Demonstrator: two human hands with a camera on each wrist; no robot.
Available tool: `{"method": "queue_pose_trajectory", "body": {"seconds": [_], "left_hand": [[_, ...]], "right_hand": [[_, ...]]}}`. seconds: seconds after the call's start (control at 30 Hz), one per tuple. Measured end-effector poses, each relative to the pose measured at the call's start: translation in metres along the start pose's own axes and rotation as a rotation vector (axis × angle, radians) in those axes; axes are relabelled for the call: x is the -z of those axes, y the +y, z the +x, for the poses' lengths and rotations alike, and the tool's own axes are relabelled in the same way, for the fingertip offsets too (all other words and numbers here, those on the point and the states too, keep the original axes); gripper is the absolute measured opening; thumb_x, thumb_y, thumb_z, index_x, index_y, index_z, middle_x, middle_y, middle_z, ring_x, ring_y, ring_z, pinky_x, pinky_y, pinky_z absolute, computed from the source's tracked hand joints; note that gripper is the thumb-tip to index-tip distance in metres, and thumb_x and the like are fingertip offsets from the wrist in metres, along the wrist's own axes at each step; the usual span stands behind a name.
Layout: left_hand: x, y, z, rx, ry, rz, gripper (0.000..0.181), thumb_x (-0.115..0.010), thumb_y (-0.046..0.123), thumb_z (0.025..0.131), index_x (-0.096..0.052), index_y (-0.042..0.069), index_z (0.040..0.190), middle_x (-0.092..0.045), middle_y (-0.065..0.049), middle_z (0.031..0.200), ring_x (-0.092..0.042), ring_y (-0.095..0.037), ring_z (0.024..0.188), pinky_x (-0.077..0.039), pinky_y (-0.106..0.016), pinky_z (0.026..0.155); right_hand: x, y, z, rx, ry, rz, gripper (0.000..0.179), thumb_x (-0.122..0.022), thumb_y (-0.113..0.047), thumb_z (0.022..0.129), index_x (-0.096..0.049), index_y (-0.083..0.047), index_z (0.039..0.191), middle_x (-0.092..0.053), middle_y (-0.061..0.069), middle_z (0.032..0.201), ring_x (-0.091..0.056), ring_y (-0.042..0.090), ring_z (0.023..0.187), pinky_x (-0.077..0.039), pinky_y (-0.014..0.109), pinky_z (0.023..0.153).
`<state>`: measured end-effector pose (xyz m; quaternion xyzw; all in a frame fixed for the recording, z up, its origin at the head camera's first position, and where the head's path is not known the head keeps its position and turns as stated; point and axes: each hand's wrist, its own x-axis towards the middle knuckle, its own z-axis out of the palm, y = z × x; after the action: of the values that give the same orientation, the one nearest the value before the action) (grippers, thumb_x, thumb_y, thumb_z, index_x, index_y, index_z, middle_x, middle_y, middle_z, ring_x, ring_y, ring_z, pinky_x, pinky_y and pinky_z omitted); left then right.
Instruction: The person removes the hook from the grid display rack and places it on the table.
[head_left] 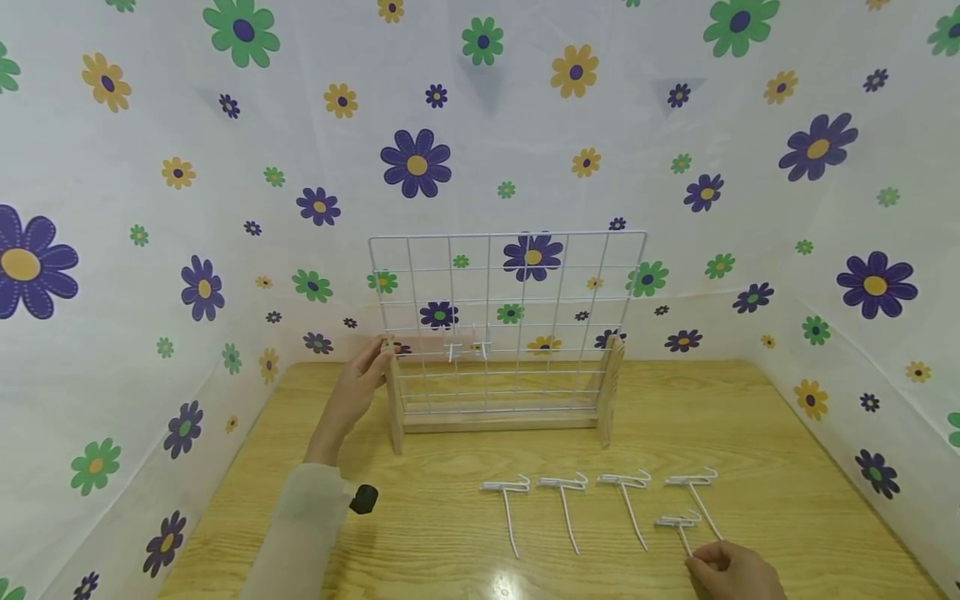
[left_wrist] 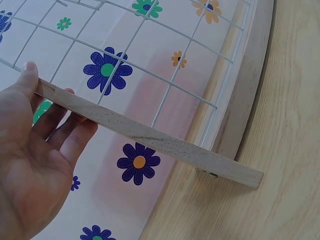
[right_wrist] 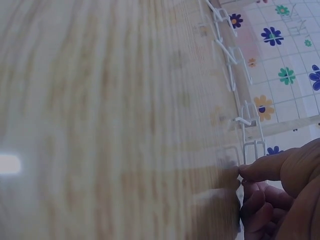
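Observation:
A white wire grid stands upright in a wooden stand at the back of the table. My left hand grips the top of the stand's left wooden post; in the left wrist view the thumb lies on one side and the fingers on the other. At the lower right, my right hand pinches the arm end of a white wire display hook, which is low over the tabletop. Two similar hooks, a left one and a right one, hang on the grid left of its middle.
Several more white hooks lie in a row in front of the stand, arms toward me. The wooden-topped table is enclosed by white flower-printed cloth at the back and sides. A black object sits at my left cuff.

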<state>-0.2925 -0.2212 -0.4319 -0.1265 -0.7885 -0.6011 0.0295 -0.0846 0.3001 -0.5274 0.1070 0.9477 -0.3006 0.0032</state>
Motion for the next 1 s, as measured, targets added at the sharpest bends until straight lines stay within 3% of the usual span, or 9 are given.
{"method": "queue_pose_trajectory", "body": {"seconds": [0.17,0.37,0.6,0.8,1.0], "left_hand": [[-0.001,0.004,-0.002,0.011,0.001,0.005,0.059,-0.043,0.031,0.113,-0.027,0.005,0.163,-0.038,-0.02,0.162,-0.04,-0.04,0.146,-0.043,-0.049,0.114],[-0.001,0.024,-0.009,0.021,-0.008,0.0,0.056,-0.044,0.027,0.113,-0.029,0.003,0.162,-0.042,-0.02,0.159,-0.041,-0.04,0.145,-0.045,-0.046,0.113],[0.0,0.023,-0.008,0.013,-0.012,-0.011,0.056,-0.044,0.025,0.113,-0.028,0.001,0.162,-0.041,-0.022,0.159,-0.041,-0.041,0.145,-0.044,-0.048,0.113],[0.0,0.021,-0.007,0.019,-0.014,-0.009,0.057,-0.043,0.027,0.114,-0.027,0.001,0.162,-0.035,-0.021,0.163,-0.038,-0.041,0.146,-0.043,-0.05,0.114],[0.001,0.023,-0.007,0.022,-0.014,-0.001,0.056,-0.043,0.027,0.114,-0.029,0.004,0.162,-0.039,-0.02,0.161,-0.039,-0.04,0.146,-0.044,-0.049,0.114]], "right_hand": [[0.0,-0.002,0.0,-0.012,-0.009,0.003,0.015,-0.079,-0.016,0.085,-0.074,-0.002,0.084,-0.073,0.003,0.075,-0.065,0.016,0.066,-0.055,0.039,0.062],[0.0,-0.002,0.001,-0.016,-0.016,0.007,0.015,-0.079,-0.016,0.085,-0.074,-0.002,0.084,-0.073,0.003,0.075,-0.065,0.016,0.067,-0.054,0.039,0.063],[0.001,-0.002,0.001,-0.029,-0.021,0.029,0.018,-0.079,-0.017,0.086,-0.074,0.0,0.087,-0.072,0.001,0.075,-0.064,0.015,0.067,-0.053,0.035,0.062],[0.003,-0.005,0.0,-0.075,-0.027,0.065,0.031,-0.073,-0.026,0.092,-0.073,0.005,0.097,-0.071,-0.001,0.079,-0.065,0.017,0.072,-0.054,0.032,0.064],[0.01,-0.019,0.001,-0.045,-0.011,0.067,0.035,-0.068,-0.027,0.098,-0.071,0.008,0.102,-0.071,-0.001,0.082,-0.066,0.018,0.074,-0.058,0.032,0.064]]}}
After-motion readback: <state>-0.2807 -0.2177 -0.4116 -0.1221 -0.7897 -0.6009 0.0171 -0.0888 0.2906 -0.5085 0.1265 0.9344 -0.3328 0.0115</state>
